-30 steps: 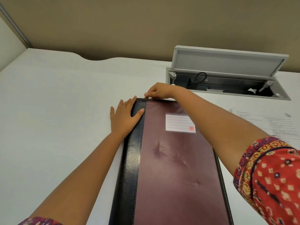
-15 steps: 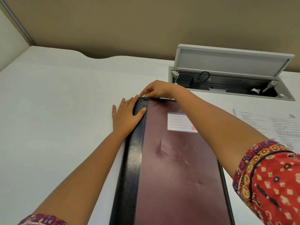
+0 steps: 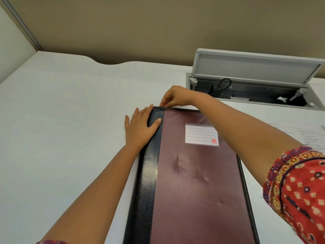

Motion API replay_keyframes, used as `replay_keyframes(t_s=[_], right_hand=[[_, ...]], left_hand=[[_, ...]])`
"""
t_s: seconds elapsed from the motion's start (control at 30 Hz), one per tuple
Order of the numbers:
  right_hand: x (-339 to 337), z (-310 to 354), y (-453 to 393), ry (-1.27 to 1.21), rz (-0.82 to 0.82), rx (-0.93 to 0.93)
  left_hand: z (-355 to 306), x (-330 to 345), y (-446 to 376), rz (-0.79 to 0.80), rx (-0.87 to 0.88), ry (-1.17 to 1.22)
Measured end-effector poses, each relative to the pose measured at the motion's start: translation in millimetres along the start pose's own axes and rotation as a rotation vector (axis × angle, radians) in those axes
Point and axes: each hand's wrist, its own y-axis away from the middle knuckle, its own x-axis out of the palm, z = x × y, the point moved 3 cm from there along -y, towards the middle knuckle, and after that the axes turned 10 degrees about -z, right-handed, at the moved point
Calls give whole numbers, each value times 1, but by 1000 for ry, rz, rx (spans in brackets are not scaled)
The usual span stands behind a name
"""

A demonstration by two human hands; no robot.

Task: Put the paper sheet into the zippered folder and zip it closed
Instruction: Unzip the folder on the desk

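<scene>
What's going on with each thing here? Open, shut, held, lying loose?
Folder: lies flat on the desk, cover down.
Left hand: flat, pressing the folder's far left corner.
Right hand: fingers pinched at the folder's far edge; whether they hold the zip pull is hidden.
Paper sheet: lies on the desk, outside the folder.
Cable box: lid raised, open.

red patterned sleeve (image 3: 299, 187) (floral trim), bare forearms

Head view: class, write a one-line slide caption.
Left hand steadies the zippered folder; right hand pinches at its far edge.
</scene>
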Motion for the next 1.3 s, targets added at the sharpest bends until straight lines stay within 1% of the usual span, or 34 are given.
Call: replay_keyframes(t_s=[0.17,0.4,0.63,0.83,1.0,1.13,1.3], right_hand=[[-17,-25,24,-36,-123,42],[-40,-62,75,88,-229,79],[-54,-102,141,125,-417,241],[-43,-109,178,75,-592,385],[-29,-112,199,-22,-658,504],[-14,-111,220,-75,-711,528],[-7,-109,235,-79,-769,560]], left_hand=[[3,-1,-1,19,0,-32],[2,-1,-3,13,-9,-36],[4,-2,-3,16,-20,-32],[1,-1,-1,33,-24,-22],[0,-3,-3,20,-19,-31],[0,0,-2,32,-2,-83],[-3,4,-4,45,2,-97]])
